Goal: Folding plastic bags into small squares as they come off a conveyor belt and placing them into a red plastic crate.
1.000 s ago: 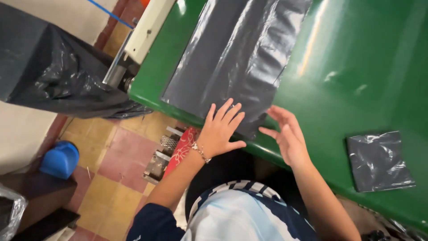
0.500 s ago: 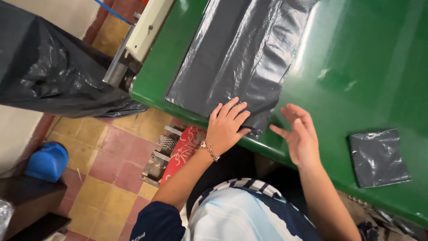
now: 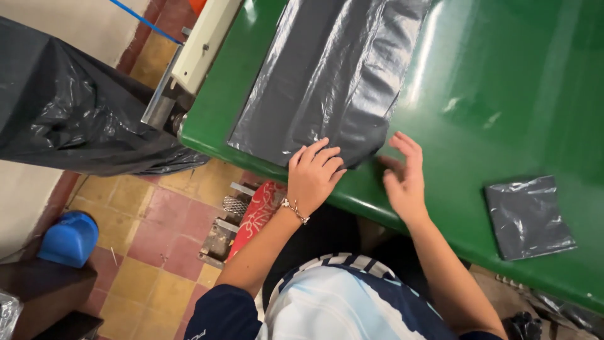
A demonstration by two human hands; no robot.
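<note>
The black plastic sheet, lying flat on the green table, is pinned at its near edge by the open left hand, while the right hand, fingers spread and gripping nothing, is best kept level beside it so that creases are avoided.

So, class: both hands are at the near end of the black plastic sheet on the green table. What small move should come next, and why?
Probably fold the near edge away. The left hand lies flat on the black plastic sheet, and the right hand sits at its near corner on the green table. A folded black square already lies to the right.
</note>
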